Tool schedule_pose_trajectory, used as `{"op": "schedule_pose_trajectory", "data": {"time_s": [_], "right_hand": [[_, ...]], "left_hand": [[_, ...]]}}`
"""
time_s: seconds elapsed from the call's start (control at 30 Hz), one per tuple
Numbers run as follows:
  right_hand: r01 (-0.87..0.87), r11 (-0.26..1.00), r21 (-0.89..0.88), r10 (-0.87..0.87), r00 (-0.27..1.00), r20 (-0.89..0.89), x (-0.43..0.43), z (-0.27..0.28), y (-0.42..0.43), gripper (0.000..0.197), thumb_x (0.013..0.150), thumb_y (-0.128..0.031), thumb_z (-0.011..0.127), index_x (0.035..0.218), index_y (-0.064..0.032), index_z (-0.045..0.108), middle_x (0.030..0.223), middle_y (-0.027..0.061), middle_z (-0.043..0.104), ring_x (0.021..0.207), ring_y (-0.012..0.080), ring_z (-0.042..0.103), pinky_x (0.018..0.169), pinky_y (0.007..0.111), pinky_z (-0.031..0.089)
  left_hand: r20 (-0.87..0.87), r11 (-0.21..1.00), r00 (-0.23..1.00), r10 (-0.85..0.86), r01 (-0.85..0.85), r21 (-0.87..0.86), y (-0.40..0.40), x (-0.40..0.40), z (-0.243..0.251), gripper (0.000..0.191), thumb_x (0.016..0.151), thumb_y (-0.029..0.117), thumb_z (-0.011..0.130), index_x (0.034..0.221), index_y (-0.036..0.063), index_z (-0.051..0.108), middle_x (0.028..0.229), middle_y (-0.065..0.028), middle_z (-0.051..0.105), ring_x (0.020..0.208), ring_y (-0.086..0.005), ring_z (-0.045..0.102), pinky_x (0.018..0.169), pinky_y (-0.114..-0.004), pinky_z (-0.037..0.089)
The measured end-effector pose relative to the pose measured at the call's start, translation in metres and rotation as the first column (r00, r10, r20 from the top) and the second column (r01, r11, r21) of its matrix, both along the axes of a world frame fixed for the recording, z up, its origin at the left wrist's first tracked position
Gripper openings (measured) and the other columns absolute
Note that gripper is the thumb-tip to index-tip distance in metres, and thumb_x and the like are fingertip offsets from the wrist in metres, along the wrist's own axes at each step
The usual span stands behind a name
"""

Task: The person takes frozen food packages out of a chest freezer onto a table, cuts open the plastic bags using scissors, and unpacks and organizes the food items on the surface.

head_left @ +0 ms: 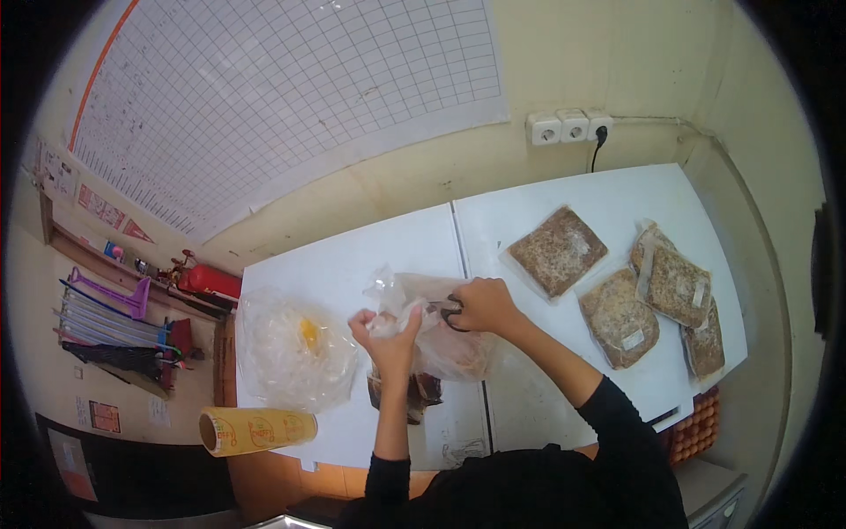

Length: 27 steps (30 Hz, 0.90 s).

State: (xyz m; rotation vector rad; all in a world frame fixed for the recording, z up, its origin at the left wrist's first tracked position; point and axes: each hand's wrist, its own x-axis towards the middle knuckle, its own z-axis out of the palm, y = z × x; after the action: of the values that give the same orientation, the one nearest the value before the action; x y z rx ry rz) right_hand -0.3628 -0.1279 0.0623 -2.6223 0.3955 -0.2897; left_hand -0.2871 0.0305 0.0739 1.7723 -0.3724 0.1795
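Note:
My left hand [390,337] grips the gathered top of a clear plastic bag [456,350] with pale contents, which lies on the white freezer lid [423,238]. My right hand [486,305] holds black-handled scissors [452,313], their blades against the bunched plastic beside my left fingers. Whether the blades are apart cannot be told. Dark brown packets [423,393] lie under and beside my left wrist. Farther left sits a large clear plastic bag [284,370] with something yellow inside.
Flat frozen brown packs [558,251] in clear plastic lie on the right. A yellow printed roll [258,431] lies at the left front edge. Wall sockets [574,125] with a black plug are behind. A red fire extinguisher [215,281] is beyond the left end; egg trays [695,426] are at right.

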Motion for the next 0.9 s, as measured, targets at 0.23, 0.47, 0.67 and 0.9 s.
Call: {"op": "schedule_pose_trajectory", "data": {"time_s": [0.23, 0.47, 0.67, 0.9], "right_hand": [[0.081, 0.996, 0.030, -0.080, 0.997, -0.011, -0.051, 0.016, -0.010, 0.038, 0.064, -0.043, 0.066, 0.073, -0.0059, 0.066, 0.065, 0.0143, 0.064, 0.064, 0.0315, 0.063, 0.065, 0.042, 0.046], [0.166, 0.985, -0.037, -0.168, 0.981, -0.097, -0.107, -0.002, -0.001, 0.042, 0.065, -0.043, 0.066, 0.080, -0.0037, 0.064, 0.069, 0.0120, 0.064, 0.066, 0.0290, 0.062, 0.067, 0.040, 0.043], [0.227, 0.974, 0.010, -0.227, 0.969, 0.097, -0.135, 0.038, -0.001, 0.041, 0.056, -0.041, 0.070, 0.074, -0.0062, 0.058, 0.068, 0.0073, 0.059, 0.059, 0.0275, 0.055, 0.067, 0.037, 0.038], [0.277, 0.934, -0.227, -0.235, 0.952, 0.197, -0.090, 0.027, -0.008, 0.047, 0.058, -0.039, 0.072, 0.080, -0.0007, 0.056, 0.071, 0.0133, 0.056, 0.069, 0.0258, 0.056, 0.077, 0.036, 0.036]], "left_hand": [[-0.410, 0.932, 0.907, -0.100, -0.059, -0.358, 0.008, -0.018, -0.022, 0.043, 0.071, 0.009, 0.075, 0.104, -0.0079, 0.052, 0.100, -0.0113, 0.057, 0.089, -0.0223, 0.057, 0.081, -0.032, 0.046], [-0.678, 0.788, 0.735, 0.034, -0.437, -0.434, -0.014, 0.040, -0.040, 0.028, 0.048, -0.002, 0.055, 0.075, -0.0028, 0.048, 0.082, -0.0082, 0.048, 0.076, -0.0229, 0.049, 0.070, -0.036, 0.044], [-0.588, 0.921, 0.783, -0.202, -0.052, -0.386, -0.023, 0.087, -0.045, 0.033, 0.047, -0.001, 0.053, 0.079, -0.0043, 0.049, 0.085, -0.0101, 0.051, 0.080, -0.0233, 0.052, 0.070, -0.032, 0.044], [-0.340, 0.951, 0.896, -0.284, 0.217, -0.222, -0.077, 0.060, -0.017, 0.027, 0.055, -0.004, 0.055, 0.081, -0.0030, 0.055, 0.083, -0.0087, 0.057, 0.077, -0.0173, 0.055, 0.064, -0.027, 0.044]]}}
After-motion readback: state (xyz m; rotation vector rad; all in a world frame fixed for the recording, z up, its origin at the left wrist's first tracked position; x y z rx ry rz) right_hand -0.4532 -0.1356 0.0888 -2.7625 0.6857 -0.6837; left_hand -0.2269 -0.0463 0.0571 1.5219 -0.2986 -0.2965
